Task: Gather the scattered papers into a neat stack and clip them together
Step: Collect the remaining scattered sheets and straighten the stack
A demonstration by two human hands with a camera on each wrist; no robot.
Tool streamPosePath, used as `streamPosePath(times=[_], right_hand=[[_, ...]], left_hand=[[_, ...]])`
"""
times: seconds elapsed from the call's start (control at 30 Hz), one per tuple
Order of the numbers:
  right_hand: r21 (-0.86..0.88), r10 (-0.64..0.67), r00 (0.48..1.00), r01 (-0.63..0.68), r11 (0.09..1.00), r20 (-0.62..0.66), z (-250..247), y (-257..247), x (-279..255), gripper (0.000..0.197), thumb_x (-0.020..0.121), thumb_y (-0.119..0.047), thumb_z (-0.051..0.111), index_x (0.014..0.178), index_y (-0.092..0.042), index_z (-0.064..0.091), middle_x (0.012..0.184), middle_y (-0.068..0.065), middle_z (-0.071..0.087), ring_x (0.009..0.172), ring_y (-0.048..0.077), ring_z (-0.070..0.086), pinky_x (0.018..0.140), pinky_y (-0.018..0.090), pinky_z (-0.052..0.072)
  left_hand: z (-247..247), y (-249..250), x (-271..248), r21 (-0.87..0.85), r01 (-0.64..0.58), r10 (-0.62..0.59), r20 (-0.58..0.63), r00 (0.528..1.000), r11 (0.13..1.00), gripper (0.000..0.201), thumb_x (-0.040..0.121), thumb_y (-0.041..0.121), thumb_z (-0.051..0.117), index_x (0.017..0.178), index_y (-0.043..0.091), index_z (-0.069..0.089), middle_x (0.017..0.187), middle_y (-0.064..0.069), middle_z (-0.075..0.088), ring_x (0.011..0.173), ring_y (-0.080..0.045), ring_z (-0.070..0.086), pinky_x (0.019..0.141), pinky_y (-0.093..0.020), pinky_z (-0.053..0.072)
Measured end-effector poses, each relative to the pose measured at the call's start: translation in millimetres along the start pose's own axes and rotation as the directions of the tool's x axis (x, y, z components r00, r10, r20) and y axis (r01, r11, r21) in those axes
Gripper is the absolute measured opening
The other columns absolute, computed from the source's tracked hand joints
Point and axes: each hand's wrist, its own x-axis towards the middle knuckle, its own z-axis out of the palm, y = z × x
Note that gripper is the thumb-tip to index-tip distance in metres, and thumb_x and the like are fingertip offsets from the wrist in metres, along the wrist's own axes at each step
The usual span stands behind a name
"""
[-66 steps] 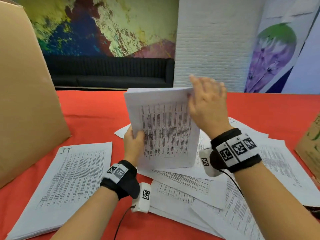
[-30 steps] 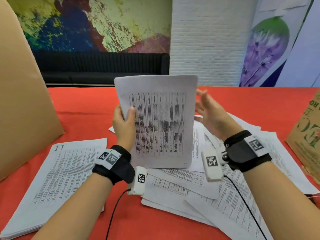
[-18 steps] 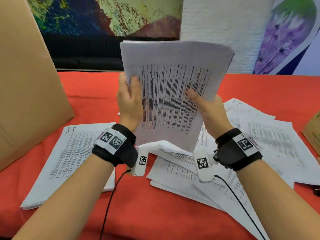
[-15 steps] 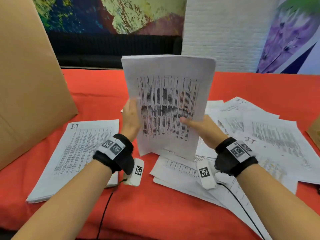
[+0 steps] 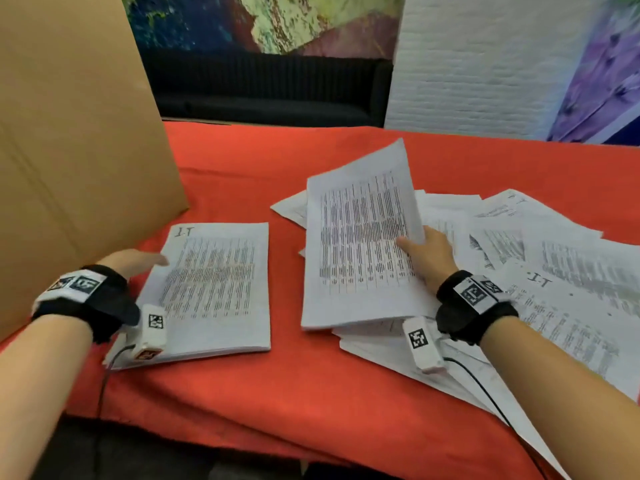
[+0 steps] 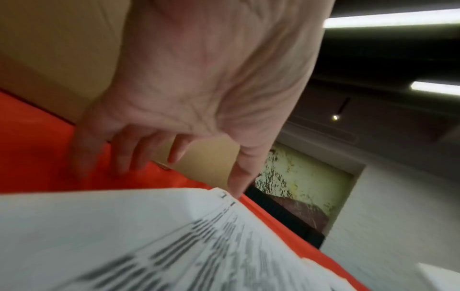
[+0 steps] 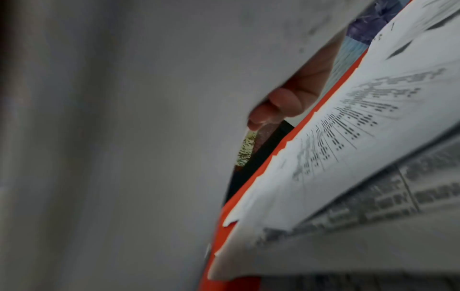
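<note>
1. Tablecloth [image 5: 311, 393], red, nearest; a neat stack [image 5: 214, 289] marked "I-T" lies on it at near left, squared up.
2. Left hand [image 5: 133, 263] at the stack's left edge, fingers loosely spread and holding nothing; the wrist view shows fingertips [image 6: 236, 189] just beside the top sheet's corner.
3. Right hand [image 5: 427, 256] grips a sheaf [image 5: 360, 251] by its right edge, thumb on the printed face, tilted above the scattered papers [image 5: 554, 289] at right.
4. Cardboard box [image 5: 76, 150] stands far left.
5. Progress, by my reading: partly gathered; loose sheets remain, and no clip is in view.
6. Half a second ago both hands held the sheaf upright; now the left has let go and the sheaf has dropped lower.
</note>
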Motion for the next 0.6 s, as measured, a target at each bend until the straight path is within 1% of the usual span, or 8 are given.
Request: streamPosePath(times=[0.1, 0.2, 0.27, 0.33, 0.43, 0.5, 0.57, 0.6], right_hand=[[-0.133, 0.035, 0.999, -0.03, 0.991, 0.037, 15.4, -1.1, -2.3, 0.014, 0.093, -0.02, 0.06, 0.094, -0.009, 0.051, 0.067, -0.001, 0.046, 0.064, 0.022, 0.047, 0.051, 0.026, 0.035], [-0.227, 0.045, 0.997, -0.03, 0.974, 0.059, 23.2, -0.1, -3.7, 0.013, 0.095, -0.021, 0.057, 0.097, -0.011, 0.049, 0.067, -0.002, 0.046, 0.062, 0.02, 0.047, 0.049, 0.025, 0.032], [-0.263, 0.071, 0.995, -0.05, 0.963, 0.074, 24.3, 2.5, -3.7, 0.011, 0.095, -0.021, 0.055, 0.1, -0.012, 0.05, 0.069, -0.001, 0.047, 0.066, 0.021, 0.049, 0.051, 0.025, 0.034], [-0.25, 0.1, 0.991, -0.073, 0.965, 0.095, 24.6, 6.8, -3.7, 0.013, 0.097, -0.021, 0.053, 0.106, -0.011, 0.053, 0.074, 0.001, 0.049, 0.072, 0.023, 0.051, 0.054, 0.027, 0.039], [-0.122, 0.142, 0.974, -0.121, 0.985, 0.176, 29.7, 5.3, -7.6, 0.017, 0.098, -0.021, 0.052, 0.11, -0.009, 0.054, 0.086, 0.009, 0.056, 0.081, 0.027, 0.056, 0.073, 0.041, 0.052], [-0.046, 0.178, 0.949, -0.172, 0.984, 0.259, 37.5, -0.1, -13.2, 0.023, 0.098, -0.02, 0.052, 0.115, -0.004, 0.054, 0.091, 0.014, 0.056, 0.084, 0.028, 0.057, 0.081, 0.044, 0.052], [-0.028, 0.201, 0.925, -0.203, 0.979, 0.323, 48.6, -8.2, -20.9, 0.026, 0.098, -0.016, 0.051, 0.12, -0.003, 0.052, 0.095, 0.018, 0.058, 0.086, 0.031, 0.058, 0.084, 0.047, 0.052], [-0.036, 0.205, 0.914, -0.205, 0.978, 0.349, 56.4, -11.7, -23.8, 0.026, 0.097, -0.013, 0.05, 0.12, -0.003, 0.052, 0.098, 0.021, 0.061, 0.089, 0.034, 0.061, 0.087, 0.049, 0.052]], left_hand=[[3.2, -6.3, -12.1, 0.171, -0.04, 0.042, -0.003, 0.999, 0.984, 0.049, 0.088, 0.02, 0.065, 0.119, -0.015, 0.053, 0.13, -0.027, 0.055, 0.122, -0.041, 0.051, 0.092, -0.039, 0.043], [6.1, -13.8, -9.3, 0.17, -0.1, 0.105, -0.019, 0.994, 0.98, 0.044, 0.084, 0.015, 0.07, 0.114, -0.015, 0.057, 0.124, -0.025, 0.059, 0.114, -0.039, 0.055, 0.093, -0.039, 0.042], [4.1, -21.4, -3.4, -0.019, -0.142, 0.143, 0.072, 0.987, 0.99, 0.032, 0.088, 0.008, 0.063, 0.115, -0.009, 0.058, 0.119, -0.025, 0.062, 0.104, -0.038, 0.061, 0.095, -0.046, 0.046], [-0.7, -18.9, -12.9, -0.225, -0.205, 0.24, 0.141, 0.96, 0.953, 0.023, 0.094, 0.003, 0.052, 0.117, 0.002, 0.054, 0.109, -0.02, 0.064, 0.092, -0.034, 0.064, 0.083, -0.049, 0.051], [-17.5, -1.2, -23.7, -0.334, -0.381, 0.406, 0.006, 0.914, 0.862, 0.014, 0.096, 0.006, 0.05, 0.108, 0.013, 0.048, 0.093, -0.008, 0.063, 0.078, -0.025, 0.063, 0.062, -0.037, 0.052], [-29.5, 13.2, -31.8, -0.454, -0.44, 0.484, -0.022, 0.875, 0.775, 0.012, 0.097, 0.006, 0.048, 0.103, 0.016, 0.051, 0.096, -0.006, 0.064, 0.08, -0.021, 0.064, 0.059, -0.037, 0.054], [-27.3, 26.9, -35.2, -0.548, -0.438, 0.525, 0.001, 0.851, 0.712, 0.018, 0.097, 0.004, 0.046, 0.109, 0.014, 0.055, 0.102, -0.006, 0.067, 0.084, -0.018, 0.068, 0.062, -0.034, 0.057], [-20.4, 33.3, -39.3, -0.573, -0.437, 0.547, 0.024, 0.837, 0.693, 0.021, 0.097, 0.002, 0.044, 0.108, 0.012, 0.057, 0.098, -0.004, 0.07, 0.08, -0.014, 0.07, 0.064, -0.031, 0.057]])
